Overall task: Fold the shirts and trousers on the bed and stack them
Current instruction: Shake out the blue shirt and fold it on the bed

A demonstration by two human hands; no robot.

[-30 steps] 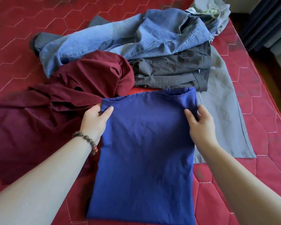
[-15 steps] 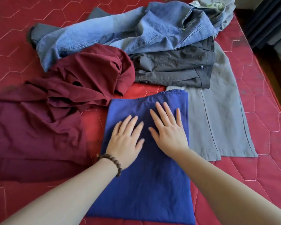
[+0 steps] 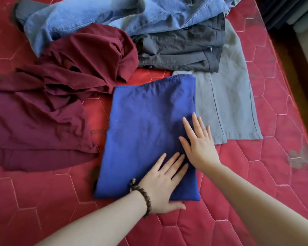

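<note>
We see both hands flat, fingers straight, on the folded blue shirt (image 3: 146, 132) mid-bed (image 3: 283, 166): left hand (image 3: 163, 183) at six o'clock, right hand (image 3: 198, 142) at four, gripping nothing.

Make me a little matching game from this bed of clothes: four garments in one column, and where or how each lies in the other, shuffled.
Things:
1. blue shirt
2. maroon shirt
3. jeans
4. light grey trousers

States:
A. crumpled in a heap at the left
B. folded flat, under both hands
C. spread flat at the right, partly under other clothes
D. sprawled across the far end of the bed

Pairs: 1-B, 2-A, 3-D, 4-C
</note>
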